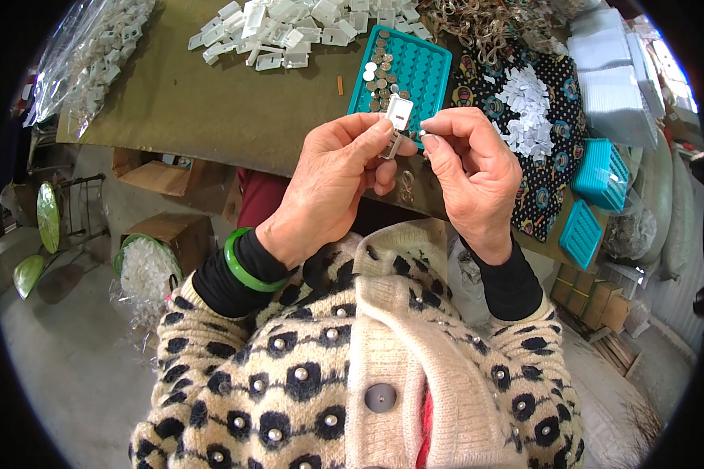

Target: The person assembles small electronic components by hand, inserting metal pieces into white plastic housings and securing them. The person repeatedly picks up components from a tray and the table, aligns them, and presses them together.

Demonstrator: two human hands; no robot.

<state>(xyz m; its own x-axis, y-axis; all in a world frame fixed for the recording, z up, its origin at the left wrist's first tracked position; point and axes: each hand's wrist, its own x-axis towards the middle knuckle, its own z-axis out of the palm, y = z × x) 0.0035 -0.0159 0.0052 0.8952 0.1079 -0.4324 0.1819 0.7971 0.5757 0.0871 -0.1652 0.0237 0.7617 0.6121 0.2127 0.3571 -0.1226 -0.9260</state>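
My left hand [328, 176] is closed around a small white plastic case [400, 112], pinching it between thumb and fingers. The case stands open, its lid part tilted up and a darker part showing below. Just to the right, my right hand [481, 168] has thumb and forefinger pressed together; a tiny whitish bit shows at their tips, too small to name. Behind the hands lies a teal ribbed tray [426, 66]. Round silvery metal discs [382, 66] are scattered along its left side, with a few white discs among them.
White plastic cases [289, 31] are heaped at the table's back; a clear bag [105, 55] of them lies left. On the right, a patterned cloth [551, 168] carries small white slips [526, 109]. Stacked teal trays [600, 173] and white trays [614, 86] stand beyond.
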